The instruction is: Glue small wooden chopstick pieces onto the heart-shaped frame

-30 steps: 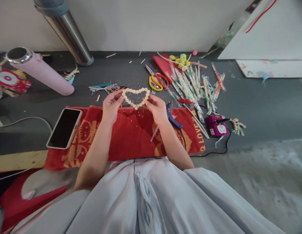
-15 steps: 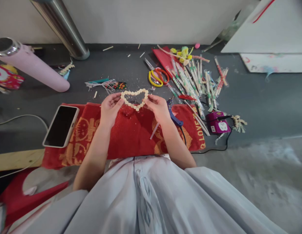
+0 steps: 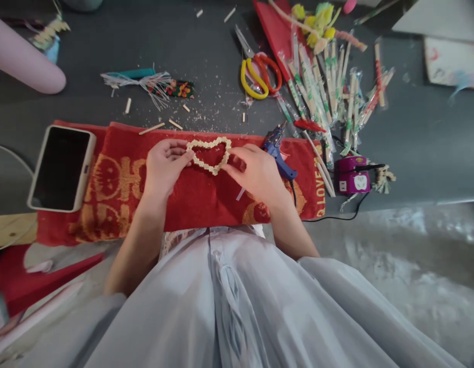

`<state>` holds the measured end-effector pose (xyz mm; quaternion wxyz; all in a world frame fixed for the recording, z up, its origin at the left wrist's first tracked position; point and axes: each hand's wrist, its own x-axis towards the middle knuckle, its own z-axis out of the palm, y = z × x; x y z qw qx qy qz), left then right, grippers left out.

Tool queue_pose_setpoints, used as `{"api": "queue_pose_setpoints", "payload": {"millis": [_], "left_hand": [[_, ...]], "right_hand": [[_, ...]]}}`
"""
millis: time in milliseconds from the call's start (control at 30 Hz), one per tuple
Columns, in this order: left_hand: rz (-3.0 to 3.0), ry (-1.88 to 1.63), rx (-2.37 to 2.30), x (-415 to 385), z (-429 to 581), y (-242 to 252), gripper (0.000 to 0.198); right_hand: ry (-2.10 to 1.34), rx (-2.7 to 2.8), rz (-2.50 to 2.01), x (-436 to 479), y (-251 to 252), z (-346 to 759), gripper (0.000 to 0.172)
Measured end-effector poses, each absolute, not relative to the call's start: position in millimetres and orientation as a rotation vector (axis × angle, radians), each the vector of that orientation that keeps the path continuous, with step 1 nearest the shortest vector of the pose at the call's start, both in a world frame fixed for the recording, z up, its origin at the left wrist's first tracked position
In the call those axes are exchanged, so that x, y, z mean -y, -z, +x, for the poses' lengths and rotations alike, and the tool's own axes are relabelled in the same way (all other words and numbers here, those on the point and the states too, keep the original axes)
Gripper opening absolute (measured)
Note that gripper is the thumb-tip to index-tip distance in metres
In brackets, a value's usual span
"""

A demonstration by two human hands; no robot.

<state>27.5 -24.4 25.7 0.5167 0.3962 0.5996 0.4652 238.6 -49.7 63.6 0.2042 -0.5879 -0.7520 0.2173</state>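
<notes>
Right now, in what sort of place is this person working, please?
Probably a craft table, though little of the room shows: a glue gun lies on a red towel, scissors and wrapped sticks lie beyond it, and the left hand holds a pale heart.

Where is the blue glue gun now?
In the head view, the blue glue gun lies toward the red towel's right end, just beside the right hand.

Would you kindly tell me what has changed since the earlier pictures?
The heart-shaped frame has come nearer and now appears wholly over the red towel. The right hand has turned, showing more of its back; its grip is unclear. The left hand still holds the left side. Scissors, glue gun and phone stayed put.
</notes>
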Motion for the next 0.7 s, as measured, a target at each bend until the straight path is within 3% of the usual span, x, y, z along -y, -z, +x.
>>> {"api": "queue_pose_setpoints", "payload": {"millis": [100,433,700], "left_hand": [[1.005,-1.108,-1.427,24,25,-18,0.025],[1.047,-1.094,-1.415,25,23,-16,0.025],[1.080,-1.103,-1.389,26,22,-12,0.028]], "right_hand": [[-0.610,2.276,-1.457,51,-60,235,0.034],[-0.718,2.411,-1.229,35,-46,230,0.008],[-0.637,2.470,-1.057,30,-41,231,0.009]]}}
